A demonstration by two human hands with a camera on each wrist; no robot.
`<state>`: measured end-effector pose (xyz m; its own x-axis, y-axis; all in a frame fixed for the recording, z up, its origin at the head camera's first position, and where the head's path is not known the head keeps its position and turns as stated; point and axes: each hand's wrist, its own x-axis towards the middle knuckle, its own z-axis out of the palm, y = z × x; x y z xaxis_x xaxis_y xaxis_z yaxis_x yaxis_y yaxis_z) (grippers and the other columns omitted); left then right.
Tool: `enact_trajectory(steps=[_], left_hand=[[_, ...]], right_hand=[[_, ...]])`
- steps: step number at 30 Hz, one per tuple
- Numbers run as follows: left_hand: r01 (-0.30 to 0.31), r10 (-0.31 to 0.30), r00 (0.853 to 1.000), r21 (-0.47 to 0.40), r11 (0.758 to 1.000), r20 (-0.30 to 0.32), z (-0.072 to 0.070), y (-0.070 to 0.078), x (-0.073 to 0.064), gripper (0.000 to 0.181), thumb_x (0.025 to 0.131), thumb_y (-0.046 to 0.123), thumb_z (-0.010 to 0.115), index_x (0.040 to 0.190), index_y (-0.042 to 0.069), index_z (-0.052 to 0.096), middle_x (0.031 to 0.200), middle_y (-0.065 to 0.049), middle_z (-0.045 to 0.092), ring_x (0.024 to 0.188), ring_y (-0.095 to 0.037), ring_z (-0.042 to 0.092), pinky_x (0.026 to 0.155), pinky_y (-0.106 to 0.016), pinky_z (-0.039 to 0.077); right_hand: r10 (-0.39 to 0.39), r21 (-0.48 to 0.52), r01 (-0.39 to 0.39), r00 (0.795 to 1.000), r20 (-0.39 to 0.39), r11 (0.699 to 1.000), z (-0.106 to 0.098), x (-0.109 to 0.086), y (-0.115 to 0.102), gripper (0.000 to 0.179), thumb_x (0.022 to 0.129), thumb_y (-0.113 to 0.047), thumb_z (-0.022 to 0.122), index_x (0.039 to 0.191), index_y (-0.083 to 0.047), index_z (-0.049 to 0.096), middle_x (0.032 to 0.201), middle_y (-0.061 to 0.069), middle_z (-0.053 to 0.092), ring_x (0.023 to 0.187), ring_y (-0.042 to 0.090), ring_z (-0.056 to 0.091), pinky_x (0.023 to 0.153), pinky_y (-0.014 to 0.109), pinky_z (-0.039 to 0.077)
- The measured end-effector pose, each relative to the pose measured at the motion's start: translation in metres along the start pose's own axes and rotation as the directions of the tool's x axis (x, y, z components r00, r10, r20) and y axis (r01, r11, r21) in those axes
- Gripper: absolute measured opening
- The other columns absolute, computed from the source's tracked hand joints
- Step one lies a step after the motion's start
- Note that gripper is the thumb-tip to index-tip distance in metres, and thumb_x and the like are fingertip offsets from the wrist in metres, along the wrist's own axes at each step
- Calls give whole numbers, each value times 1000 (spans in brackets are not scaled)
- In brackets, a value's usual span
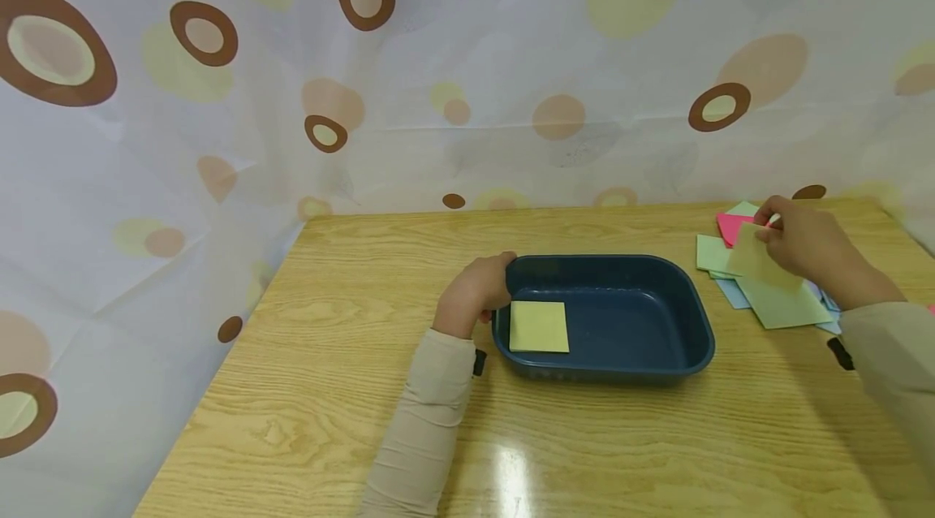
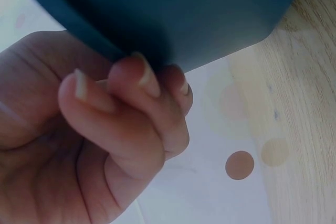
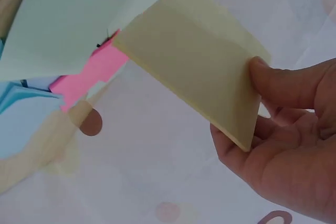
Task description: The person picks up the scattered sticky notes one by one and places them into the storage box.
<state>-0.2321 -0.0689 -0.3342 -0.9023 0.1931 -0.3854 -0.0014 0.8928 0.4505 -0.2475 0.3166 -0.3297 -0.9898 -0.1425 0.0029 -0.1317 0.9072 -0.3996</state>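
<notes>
Two hands engaged. Left hand (image 1: 473, 291) grips the left end of the blue tray (image 1: 621, 331), fingers bent against its outer wall. Right hand (image 1: 811, 246), palm partly turned down, pinches a tilted pale-yellow pad (image 3: 194, 72) between thumb and fingers above the mixed paper pile (image 1: 785, 303). One square note stack (image 1: 539, 327) lies inside the tray, at left.

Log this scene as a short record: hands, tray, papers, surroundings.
left hand: grips the tray at its left end
right hand: pinches a pale yellow pad
tray: dark blue, on the table
tray contents: one square yellow pad, at the left end
paper pile: pink, green, blue; right of the tray
backdrop: spotted cloth
</notes>
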Motion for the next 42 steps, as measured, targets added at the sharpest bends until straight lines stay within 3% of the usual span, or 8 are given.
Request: enact_trajectory(steps=[3, 9, 14, 17, 24, 33, 38, 42], left_hand=[[-2, 2, 1000, 4, 1000, 1, 0, 0, 0, 64, 95, 2, 54, 152, 20, 31, 130, -17, 54, 44, -17, 50, 40, -23, 43], [-1, 1, 1000, 7, 1000, -1, 0, 0, 0, 65, 95, 1, 54, 152, 20, 31, 129, -17, 54, 44, -17, 50, 41, -23, 43], [1, -1, 1000, 5, 1000, -2, -1, -1, 0, 65, 95, -1, 54, 152, 20, 31, 130, -18, 53, 44, -17, 50, 40, -23, 43], [6, -6, 1000, 7, 1000, -3, 0, -1, 0, 66, 94, -1, 53, 152, 20, 30, 130, -17, 54, 44, -17, 49, 40, -23, 43], [3, -3, 1000, 14, 1000, -6, 0, -2, 2, 66, 94, -1, 54, 152, 21, 32, 126, -17, 55, 43, -17, 49, 40, -23, 42], [-9, 9, 1000, 25, 1000, -10, 1, -3, 2, 65, 94, -2, 53, 152, 20, 32, 127, -18, 55, 42, -16, 49, 39, -23, 42], [-15, 16, 1000, 26, 1000, -11, 1, -3, 3, 65, 94, -1, 53, 152, 20, 32, 128, -19, 55, 42, -17, 50, 39, -23, 42], [-24, 24, 1000, 26, 999, -17, 1, -3, 3, 65, 93, -2, 53, 151, 19, 32, 129, -20, 55, 41, -16, 51, 39, -23, 43]], right_hand=[[-51, -13, 51, 998, -31, 999, 1, -2, -7, 19, 99, -5, 46, 111, 9, 40, 97, 40, 53, 54, 26, 44, 50, 33, 35], [-165, -53, 158, 974, -156, 986, 3, -9, -27, 21, 101, -9, 44, 117, 4, 39, 63, 12, 50, 42, 19, 32, 42, 29, 27], [-206, -56, 198, 950, -236, 979, 2, -11, -51, 22, 98, -4, 45, 119, 2, 42, 88, 32, 59, 43, 21, 36, 41, 32, 27], [-218, -39, 215, 949, -230, 976, 2, -11, -66, 28, 92, 5, 45, 120, 3, 42, 104, 38, 57, 45, 21, 37, 43, 31, 26], [-253, -25, 252, 954, -163, 967, 6, -10, -102, 35, 88, 11, 42, 121, 1, 40, 63, 15, 50, 50, 21, 37, 48, 30, 27], [-320, 11, 322, 942, -97, 947, 18, -3, -134, 32, 89, 12, 43, 118, -2, 44, 53, 3, 39, 48, 17, 33, 49, 28, 29], [-348, 36, 352, 932, -98, 935, 27, 2, -149, 27, 90, 11, 50, 115, -2, 50, 70, 12, 59, 57, 25, 52, 54, 34, 42], [-373, 77, 379, 924, -86, 922, 35, 5, -160, 21, 91, 10, 53, 111, 2, 55, 106, 23, 62, 93, 41, 63, 77, 48, 53]])
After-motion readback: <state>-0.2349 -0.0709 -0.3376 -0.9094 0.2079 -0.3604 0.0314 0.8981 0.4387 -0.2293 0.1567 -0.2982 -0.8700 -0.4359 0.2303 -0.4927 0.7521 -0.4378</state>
